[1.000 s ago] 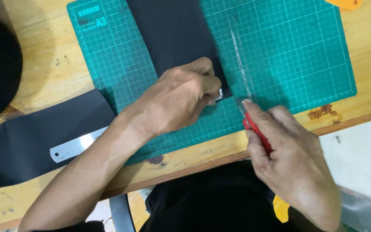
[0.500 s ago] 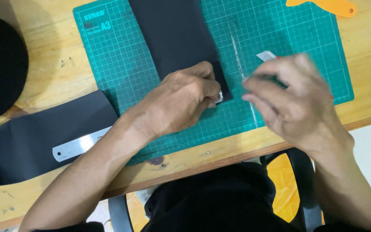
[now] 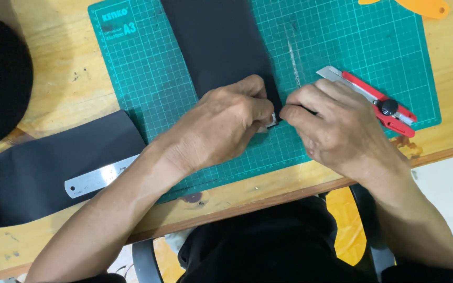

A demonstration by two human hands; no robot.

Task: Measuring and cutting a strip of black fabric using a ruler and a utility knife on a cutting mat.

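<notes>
- The left hand [image 3: 221,128] lies on the near end of the black sheet [image 3: 221,47], which lies lengthwise on the green cutting mat [image 3: 148,78]; its fingers [image 3: 255,89] are curled and pinch the sheet's near right corner, where a small pale bit shows between the two hands (too small to tell what it is).
- The right hand [image 3: 336,126] meets it from the other side, its fingers [image 3: 294,111] pinched on the same corner edge, touching the left fingertips.
- The red utility knife [image 3: 378,100] lies on the mat just beside the right hand, blade out, not held.
- As I judge it, the step in hand is working the sheet's corner by finger, cutting set aside for now.
- The next move calls for a steady pinch from both hands and a small, even pull or fold, with the sheet kept flat on the mat.
- A steel ruler [image 3: 100,177] rests on a second black sheet [image 3: 53,167] to the left, on the wooden table [image 3: 64,68], well apart from the hands.
</notes>
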